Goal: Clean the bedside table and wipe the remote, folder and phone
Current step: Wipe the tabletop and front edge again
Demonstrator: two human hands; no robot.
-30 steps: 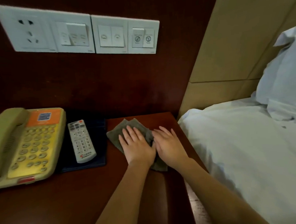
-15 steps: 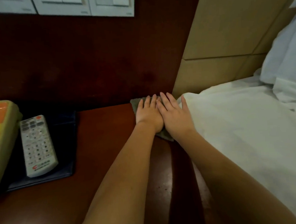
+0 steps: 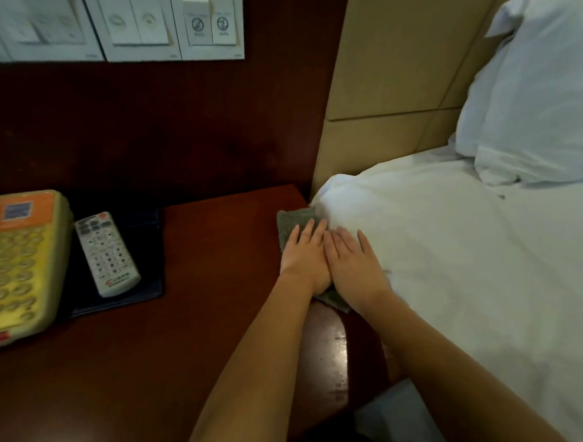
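Observation:
My left hand (image 3: 305,257) and my right hand (image 3: 353,265) lie flat side by side, fingers straight, pressing a grey-green cloth (image 3: 293,219) onto the right edge of the dark red bedside table (image 3: 211,265). The cloth shows beyond the fingertips and below the palms. Over on the left, a white remote (image 3: 106,254) lies on a dark blue folder (image 3: 147,258). A yellow-green phone (image 3: 15,265) with an orange label stands at the far left, partly out of frame.
A bed with a white sheet (image 3: 471,262) touches the table's right edge, with a white pillow (image 3: 533,100) at its head. Behind are a beige padded headboard (image 3: 393,63) and a dark wood wall panel with white switch plates (image 3: 138,26).
Both hands have slid the cloth from the table's middle to its right edge beside the bed, first toward the back corner, then slightly back toward me. The view has shifted.

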